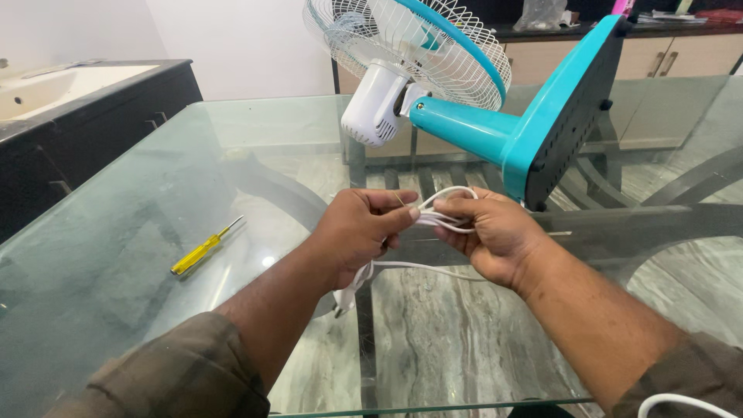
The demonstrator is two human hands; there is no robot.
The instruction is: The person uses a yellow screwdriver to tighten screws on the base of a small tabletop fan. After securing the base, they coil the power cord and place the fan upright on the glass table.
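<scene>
Head view: left hand (360, 232) and right hand (495, 232) both clenched around looped, smooth white cord (449, 220) over glossy glass table (116, 255).

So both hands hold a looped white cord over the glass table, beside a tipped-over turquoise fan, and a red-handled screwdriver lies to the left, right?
Nearly. The head view shows the screwdriver has a yellow handle, not red. The rest holds.
</scene>
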